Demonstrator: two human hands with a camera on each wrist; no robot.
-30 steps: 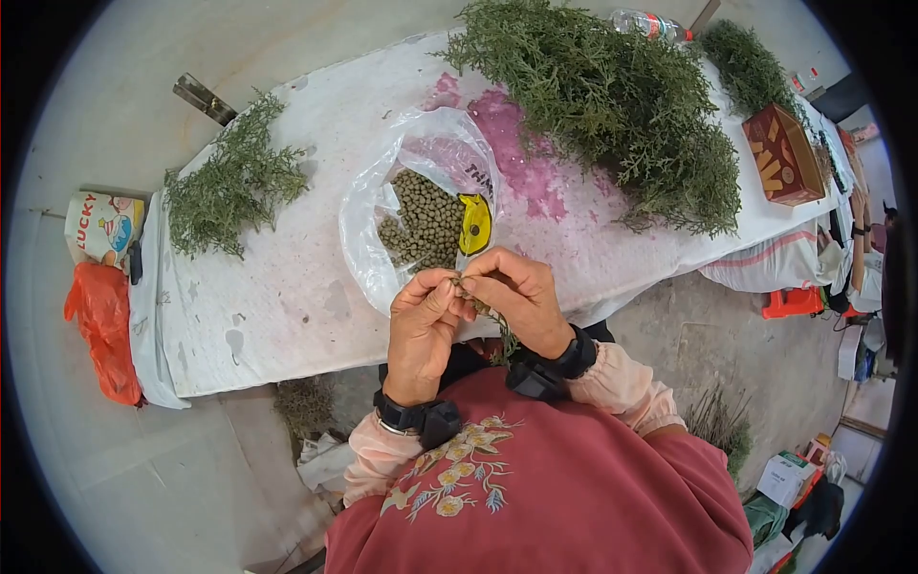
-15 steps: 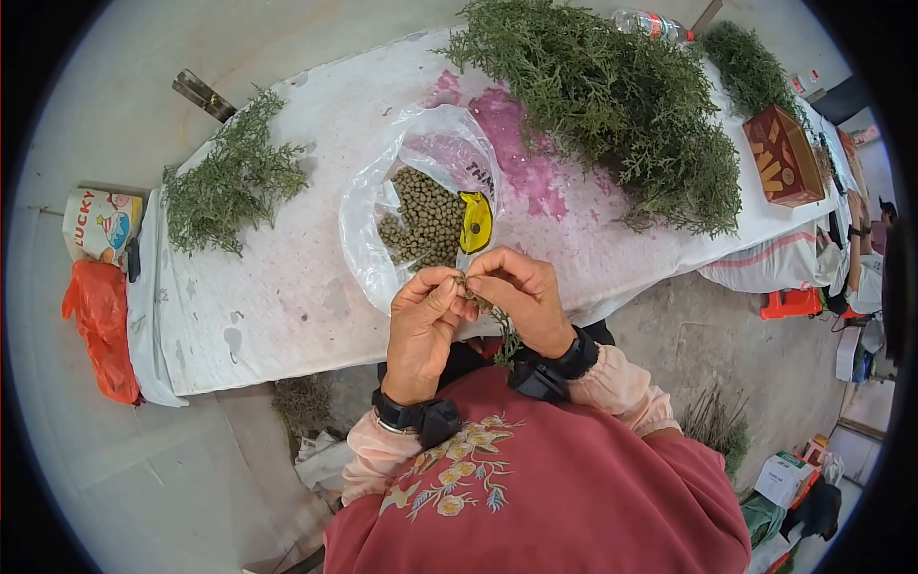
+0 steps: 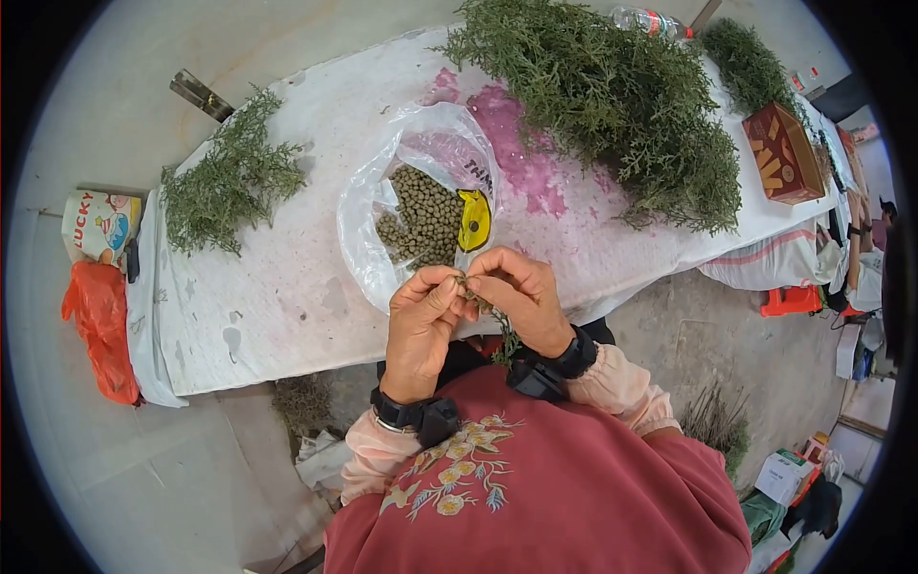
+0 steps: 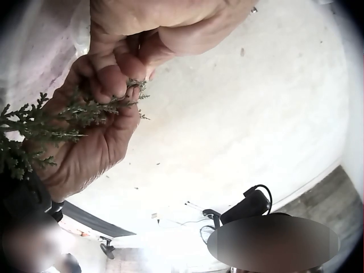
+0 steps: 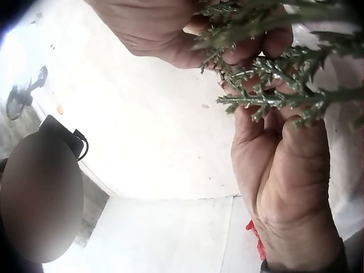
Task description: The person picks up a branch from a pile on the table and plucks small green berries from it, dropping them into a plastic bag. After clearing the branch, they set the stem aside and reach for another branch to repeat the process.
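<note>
Both hands meet over the table's near edge, just below an open clear plastic bag (image 3: 359, 230) of small round brown-green balls (image 3: 427, 215). An evergreen sprig (image 3: 505, 346) with scaly leaves hangs from the right hand (image 3: 526, 304), whose fingers are curled round it. Thumb and fingertips of the left hand (image 3: 419, 325) pinch at the sprig's end, right against the right fingertips. In the left wrist view the sprig (image 4: 79, 114) runs across the right palm. In the right wrist view its leafy tips (image 5: 267, 99) partly cover the left hand (image 5: 290, 170); the pinched spot is hidden by fingers.
A large heap of evergreen branches (image 3: 602, 115) lies at the table's back right, a smaller bunch (image 3: 229, 177) at left. A yellow label (image 3: 474, 220) is at the bag's right side. A red-brown box (image 3: 786, 158) and a plastic bottle (image 3: 650, 24) stand farther off. An orange bag (image 3: 100, 330) hangs left.
The hands stay together in nearly the same place, with only slight finger movement. The sprig below the right hand has shifted a little.
</note>
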